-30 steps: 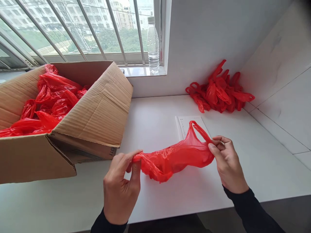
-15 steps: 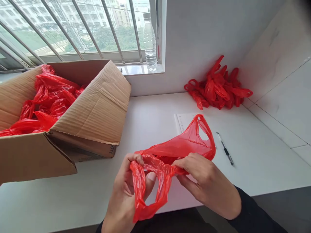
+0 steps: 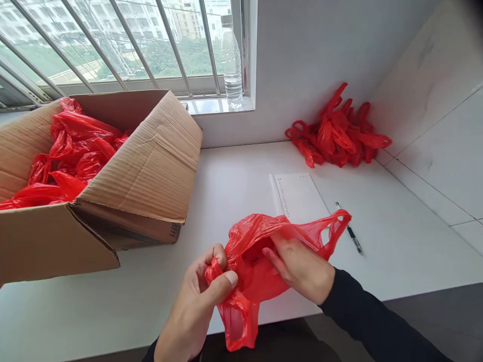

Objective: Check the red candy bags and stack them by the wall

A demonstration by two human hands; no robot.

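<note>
A thin red plastic bag (image 3: 271, 289) with loop handles hangs over the table's front edge, its mouth spread. My left hand (image 3: 204, 291) is closed on the gathered film at its left side, thumb and fingers pinching one handle. Into the mouth reaches my right hand (image 3: 302, 264), its fingers stretched and apart, the tips partly covered by the red film. Behind that wrist the other handle sticks out to the right. Something dark shows inside the bag, too small to make out.
A cardboard box (image 3: 151, 166) full of red bags stands at left. A pile of red bags (image 3: 339, 136) lies by the back wall. Between them are a notebook (image 3: 300, 193) and a pen (image 3: 353, 239). A water bottle (image 3: 231, 65) stands on the windowsill.
My right hand has let go of the bag's rim and moved into its mouth. The bag's far handle has dropped down and right, uncovering the notebook. My left hand keeps its grip.
</note>
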